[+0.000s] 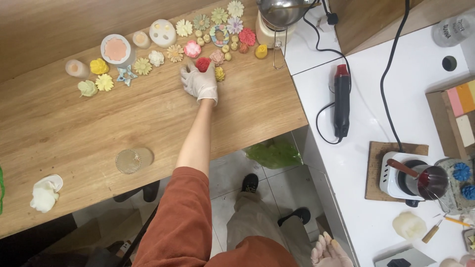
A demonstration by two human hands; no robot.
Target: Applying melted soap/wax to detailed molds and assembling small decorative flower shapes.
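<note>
The red flower-shaped candle sits on the wooden worktop among other flower candles; it is round, so shows no long axis. The gloved left hand cups it, fingers spread. The right hand hangs low, fingers loosely open.

The left hand wears a thin, smooth, whitish rubbery glove and touches a matt, waxy-looking red rose-shaped piece. Both lie over a light wooden tabletop with visible grain and a dull finish. The sleeve is soft rust-orange cloth. A shiny polished metal bowl gleams at the far edge. The right hand is gloved alike, beside a smooth white glossy counter.
</note>
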